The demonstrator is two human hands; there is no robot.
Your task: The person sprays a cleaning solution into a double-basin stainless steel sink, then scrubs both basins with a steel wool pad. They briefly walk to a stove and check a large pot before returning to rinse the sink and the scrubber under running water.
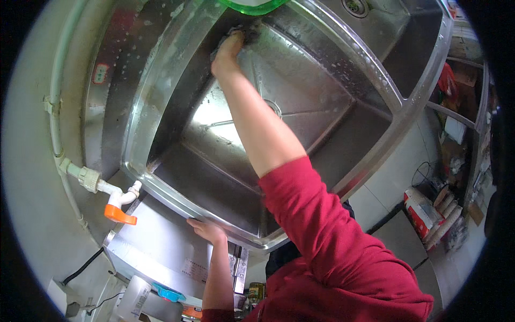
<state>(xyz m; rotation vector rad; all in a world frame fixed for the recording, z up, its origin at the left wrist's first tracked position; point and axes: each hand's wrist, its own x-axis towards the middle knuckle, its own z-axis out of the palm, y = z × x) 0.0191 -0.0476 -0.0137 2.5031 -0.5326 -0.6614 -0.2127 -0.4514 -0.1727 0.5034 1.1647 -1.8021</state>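
Observation:
My right hand reaches into the far left corner of a deep stainless steel sink basin. Something greyish, perhaps a wet cloth, shows about its fingers, but I cannot tell what it is or whether the hand grips it. A round drain lies in the basin floor, partly behind my forearm. My left hand rests at the outer edge of the sink's rim, its fingers against the metal. Above the far rim, the green edge of a basin or bowl is partly in view.
A white plastic tap with an orange handle juts from a wall pipe at the left. A second sink basin adjoins at the upper right. Below the left rim stands a metal cabinet. Shelves with packages are at the right.

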